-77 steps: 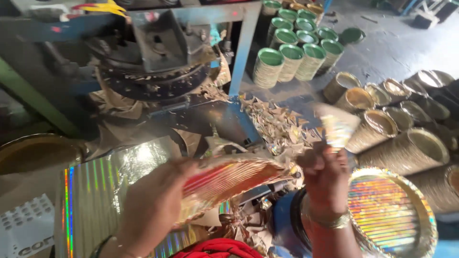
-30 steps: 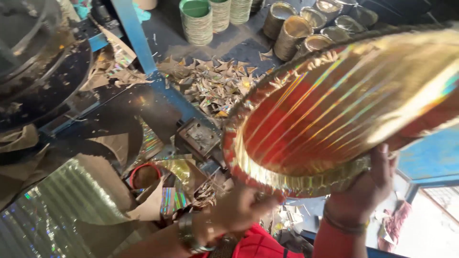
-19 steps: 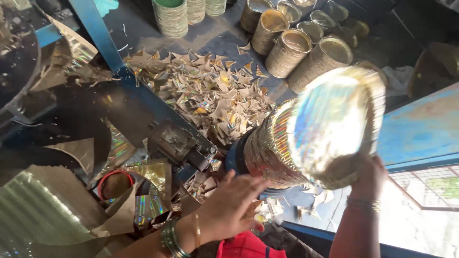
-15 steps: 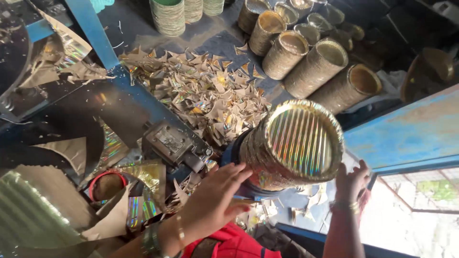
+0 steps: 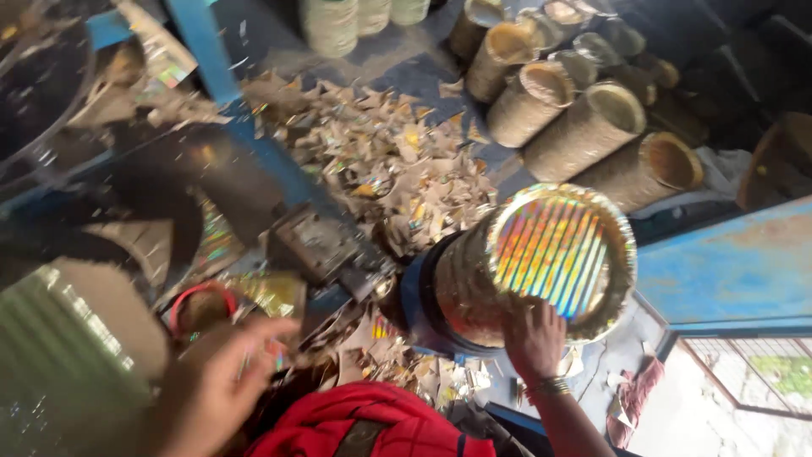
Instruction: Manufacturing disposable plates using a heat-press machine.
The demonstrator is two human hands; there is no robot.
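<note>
Scrap-strewn floor; left hand (image 5: pixel 222 382) now off plate stack (image 5: pixel 541 267)

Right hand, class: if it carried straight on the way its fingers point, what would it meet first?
The right hand points up the picture and already rests on the stack of shiny foil plates, so it would press into that stack first, though depth is unclear.

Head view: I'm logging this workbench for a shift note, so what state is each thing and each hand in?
Stack of foil plates: lying on its side, shiny top plate facing up.
Right hand: open, touching the stack's lower rim.
Left hand: open, blurred, holding nothing.
Paper scraps: loose, heaped.
Plate rolls: lying in a row, untouched.
</note>
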